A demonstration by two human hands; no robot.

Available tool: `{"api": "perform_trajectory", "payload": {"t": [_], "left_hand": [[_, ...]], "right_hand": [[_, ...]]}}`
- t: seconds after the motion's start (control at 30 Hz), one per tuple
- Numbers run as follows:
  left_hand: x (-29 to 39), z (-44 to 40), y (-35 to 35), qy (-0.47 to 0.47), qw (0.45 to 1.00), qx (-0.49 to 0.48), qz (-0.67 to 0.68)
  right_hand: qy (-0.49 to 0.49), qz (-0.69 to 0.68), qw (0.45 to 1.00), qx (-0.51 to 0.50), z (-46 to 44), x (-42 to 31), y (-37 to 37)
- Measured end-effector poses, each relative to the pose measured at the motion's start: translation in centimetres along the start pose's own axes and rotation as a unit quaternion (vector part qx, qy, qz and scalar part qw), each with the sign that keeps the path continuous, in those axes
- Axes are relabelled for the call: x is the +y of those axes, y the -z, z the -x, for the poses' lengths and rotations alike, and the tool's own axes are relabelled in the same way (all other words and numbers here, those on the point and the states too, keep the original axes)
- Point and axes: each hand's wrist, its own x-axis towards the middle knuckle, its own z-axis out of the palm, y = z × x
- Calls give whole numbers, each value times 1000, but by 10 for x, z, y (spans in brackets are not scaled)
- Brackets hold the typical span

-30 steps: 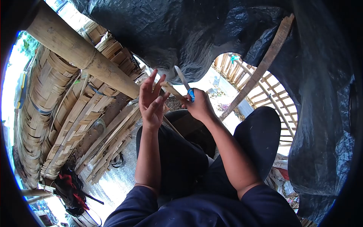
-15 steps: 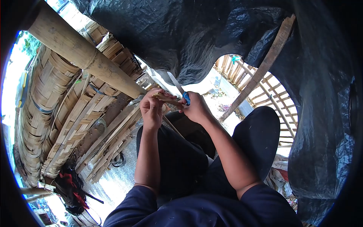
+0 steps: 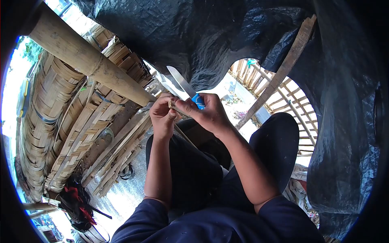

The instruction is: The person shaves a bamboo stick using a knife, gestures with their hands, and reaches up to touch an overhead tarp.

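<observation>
A knife (image 3: 181, 81) with a blue handle is in the grip of my right hand (image 3: 210, 115), its blade pointing up and to the left. My left hand (image 3: 161, 117) pinches a short piece of bamboo (image 3: 172, 105), its pale end showing between the fingers. The right thumb reaches across to the same piece, so the two hands almost meet above my lap. Most of the bamboo piece is hidden behind the fingers. The blade stands clear of it, beyond the left fingertips.
A thick bamboo pole (image 3: 87, 60) slants in from the upper left beside rolls of woven bamboo (image 3: 60, 85). Split bamboo strips (image 3: 121, 150) lie at the left. Black plastic sheeting (image 3: 162, 36) hangs ahead and right, with a wooden slat (image 3: 283, 69) leaning across it.
My right hand has turned and moved slightly left, bringing its thumb onto the bamboo piece. The knife has swung up and left, showing more blade. My left hand stays nearly in place.
</observation>
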Motion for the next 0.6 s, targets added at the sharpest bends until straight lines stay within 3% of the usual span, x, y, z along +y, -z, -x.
{"api": "perform_trajectory", "payload": {"t": [0.6], "left_hand": [[-1, -2, -3, 0, 1000, -4, -12]], "right_hand": [[22, -44, 998, -29, -5, 12, -3]]}}
